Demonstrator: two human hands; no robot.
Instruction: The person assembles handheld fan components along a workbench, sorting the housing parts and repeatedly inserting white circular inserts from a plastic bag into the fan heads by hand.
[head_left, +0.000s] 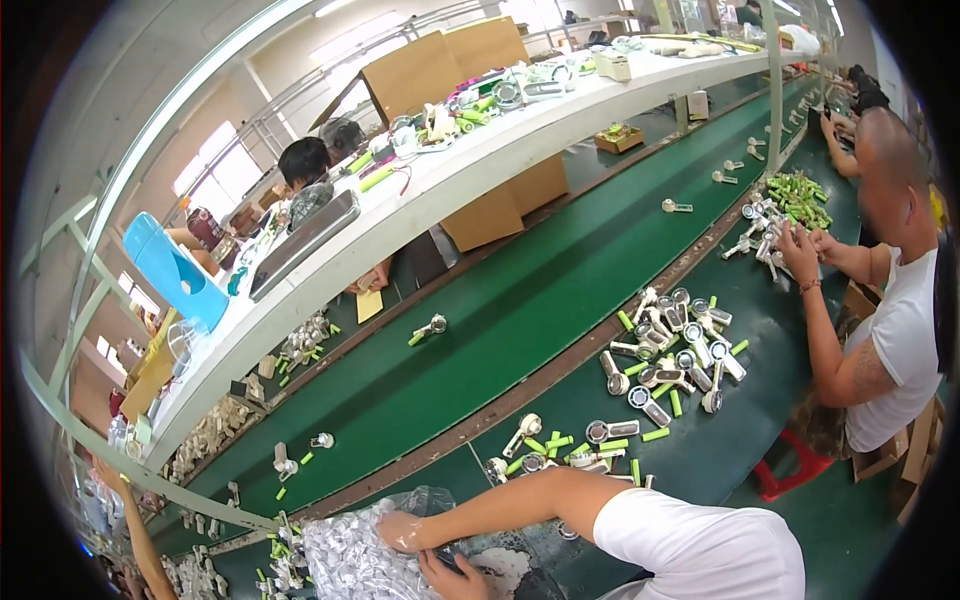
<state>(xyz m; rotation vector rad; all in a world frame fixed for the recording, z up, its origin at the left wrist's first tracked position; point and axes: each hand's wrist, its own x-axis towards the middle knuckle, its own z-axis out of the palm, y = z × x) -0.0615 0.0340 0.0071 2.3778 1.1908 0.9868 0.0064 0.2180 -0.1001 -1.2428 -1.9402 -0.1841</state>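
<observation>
Clear plastic bag point(430, 500) of small white parts point(345, 560) at the table's near edge looks mostly full, so plenty seems left, done portion unclear; right hand point(402, 531) dips in, left hand point(448, 577) curls beside, both grips untellable.

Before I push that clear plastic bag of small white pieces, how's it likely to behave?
The clear plastic bag will probably flex, since its thin film looks crumpled. It may feel slippery, judging by its glossy highlights. The small white pieces look like many separate parts, so the load might shift and sag.
</observation>
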